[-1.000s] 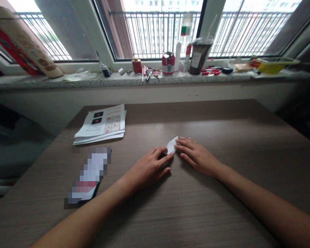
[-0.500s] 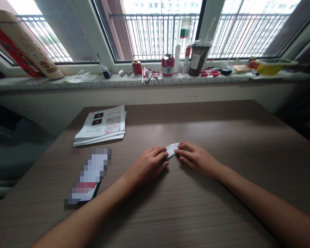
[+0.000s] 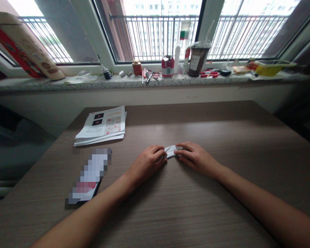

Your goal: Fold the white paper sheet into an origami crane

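Observation:
A small folded piece of white printed paper [image 3: 171, 151] lies on the brown wooden table [image 3: 222, 131], between my two hands. My left hand [image 3: 147, 164] has its fingers curled and pinches the paper's left end. My right hand [image 3: 196, 159] presses its fingertips on the paper's right end, fingers held together. Most of the paper is hidden under my fingers.
A stack of printed leaflets [image 3: 103, 124] lies at the table's far left, a phone [image 3: 89, 177] nearer on the left. The stone window sill [image 3: 67, 84] carries a red can [image 3: 167, 65], a dark drink cup [image 3: 197, 58], bottles, scissors and small clutter.
The paper has gone from a raised, tilted flap to lying flatter and smaller. Both hands have closed in on it, the left fingers curling more.

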Demonstrator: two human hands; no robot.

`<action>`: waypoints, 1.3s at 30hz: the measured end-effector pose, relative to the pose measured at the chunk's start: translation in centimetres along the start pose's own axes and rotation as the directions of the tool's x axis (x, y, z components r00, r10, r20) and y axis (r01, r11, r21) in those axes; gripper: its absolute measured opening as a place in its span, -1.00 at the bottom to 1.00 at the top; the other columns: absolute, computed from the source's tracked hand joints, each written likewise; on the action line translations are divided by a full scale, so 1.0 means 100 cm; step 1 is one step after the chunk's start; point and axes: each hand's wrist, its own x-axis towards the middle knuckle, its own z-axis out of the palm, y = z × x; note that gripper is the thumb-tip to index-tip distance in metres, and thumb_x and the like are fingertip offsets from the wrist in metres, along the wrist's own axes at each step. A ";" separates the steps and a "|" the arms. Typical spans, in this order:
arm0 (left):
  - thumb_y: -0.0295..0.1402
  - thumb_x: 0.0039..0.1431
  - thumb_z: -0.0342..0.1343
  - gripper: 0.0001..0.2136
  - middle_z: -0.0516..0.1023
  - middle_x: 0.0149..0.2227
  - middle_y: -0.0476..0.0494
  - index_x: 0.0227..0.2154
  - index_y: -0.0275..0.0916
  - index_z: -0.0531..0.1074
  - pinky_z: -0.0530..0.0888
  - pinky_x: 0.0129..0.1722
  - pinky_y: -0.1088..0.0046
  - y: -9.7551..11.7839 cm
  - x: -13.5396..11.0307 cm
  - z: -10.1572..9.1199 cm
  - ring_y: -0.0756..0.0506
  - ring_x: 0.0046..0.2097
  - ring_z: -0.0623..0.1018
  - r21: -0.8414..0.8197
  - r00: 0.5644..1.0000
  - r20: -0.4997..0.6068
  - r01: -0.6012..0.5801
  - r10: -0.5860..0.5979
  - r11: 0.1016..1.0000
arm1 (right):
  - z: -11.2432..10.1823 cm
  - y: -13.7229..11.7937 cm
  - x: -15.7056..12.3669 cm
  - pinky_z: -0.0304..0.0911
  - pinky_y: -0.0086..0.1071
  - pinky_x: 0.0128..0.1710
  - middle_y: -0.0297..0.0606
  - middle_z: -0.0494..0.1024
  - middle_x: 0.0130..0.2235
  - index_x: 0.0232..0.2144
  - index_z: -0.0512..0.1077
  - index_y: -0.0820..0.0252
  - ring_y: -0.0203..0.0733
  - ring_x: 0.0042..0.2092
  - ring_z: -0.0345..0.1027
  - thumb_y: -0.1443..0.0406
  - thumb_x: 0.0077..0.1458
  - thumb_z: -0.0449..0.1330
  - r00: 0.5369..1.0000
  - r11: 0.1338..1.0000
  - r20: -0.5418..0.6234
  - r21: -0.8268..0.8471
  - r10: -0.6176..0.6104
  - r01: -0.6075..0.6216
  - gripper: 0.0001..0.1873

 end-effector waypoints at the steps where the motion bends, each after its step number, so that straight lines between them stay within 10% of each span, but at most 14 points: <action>1: -0.41 0.33 0.19 -0.91 0.55 0.01 -0.21 -0.13 -0.20 0.49 0.55 0.01 0.17 0.000 0.000 0.000 -0.20 0.02 0.55 0.000 1.000 -0.001 -0.002 0.002 1.000 | 0.000 0.000 0.000 0.34 -0.01 0.15 -0.03 0.49 0.17 0.12 0.49 0.08 0.04 0.17 0.38 0.26 0.39 0.11 1.000 1.000 0.000 0.007 0.003 -0.003 -0.69; 39: -0.42 0.30 0.22 -0.96 0.55 -0.12 -0.14 -0.21 -0.21 0.50 0.51 -0.07 0.30 -0.002 0.000 0.001 -0.12 -0.10 0.54 -0.175 0.993 -0.088 0.061 -0.077 0.983 | 0.006 0.003 0.009 0.37 -0.18 -0.05 -0.17 0.59 -0.14 -0.22 0.52 0.11 -0.07 -0.08 0.45 0.29 0.30 0.25 0.988 0.966 -0.106 0.243 0.111 -0.083 -0.96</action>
